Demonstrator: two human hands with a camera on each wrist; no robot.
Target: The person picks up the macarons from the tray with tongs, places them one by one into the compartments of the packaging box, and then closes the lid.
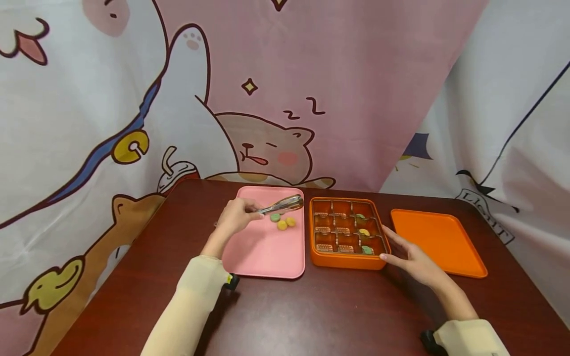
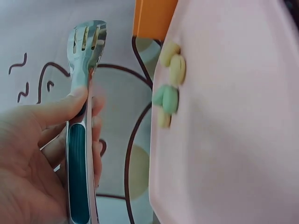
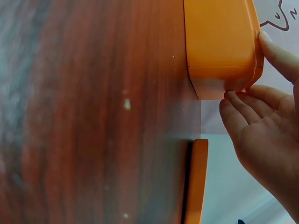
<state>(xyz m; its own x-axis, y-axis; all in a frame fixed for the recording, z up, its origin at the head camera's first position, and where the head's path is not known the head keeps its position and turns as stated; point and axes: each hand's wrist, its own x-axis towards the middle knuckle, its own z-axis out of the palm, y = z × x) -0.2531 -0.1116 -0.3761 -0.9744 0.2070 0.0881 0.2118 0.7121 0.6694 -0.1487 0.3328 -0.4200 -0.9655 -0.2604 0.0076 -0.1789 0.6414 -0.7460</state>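
Observation:
My left hand (image 1: 236,215) grips metal tongs (image 2: 79,140) with teal handle inlays, held above a pink tray (image 1: 262,257). The slotted tips are close together; yellowish colour shows through the slots, but I cannot tell whether they hold a piece. On the tray lie small green pieces (image 1: 275,217) and yellow pieces (image 1: 282,225), grouped toward its right side. My right hand (image 1: 411,259) rests against the right side of an orange divided box (image 1: 347,262), thumb at the front corner, fingertips along the side wall. Green and yellow pieces (image 1: 364,232) sit in the box's right column.
An orange tray (image 1: 438,242) lies right of the box on the dark wooden table (image 1: 311,316). The box stands close beside the pink tray. A cartoon-printed cloth (image 1: 356,99) hangs behind and around the table.

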